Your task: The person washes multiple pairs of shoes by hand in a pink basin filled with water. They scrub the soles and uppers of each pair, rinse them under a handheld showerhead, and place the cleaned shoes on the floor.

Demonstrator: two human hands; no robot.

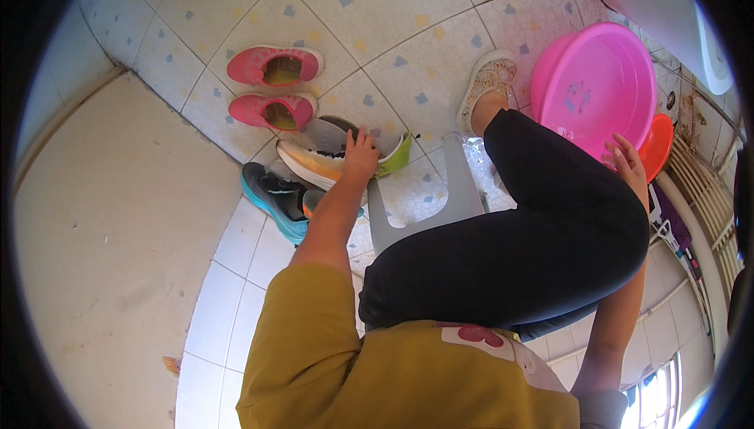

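My left hand lies over the top of an orange, white and green sneaker, near its opening. Its fingers are apart, but whether they grip the shoe is unclear. A grey part of another shoe shows just behind. Over by my bent knee, my right hand hangs beside the rim of a pink plastic basin, fingers apart and holding nothing. There appears to be water in the basin.
Two pink slip-on shoes stand on the tiled floor. A black and turquoise sneaker is by the beige panel at left. A grey plastic stool is under me; an orange-red basin sits behind the pink one.
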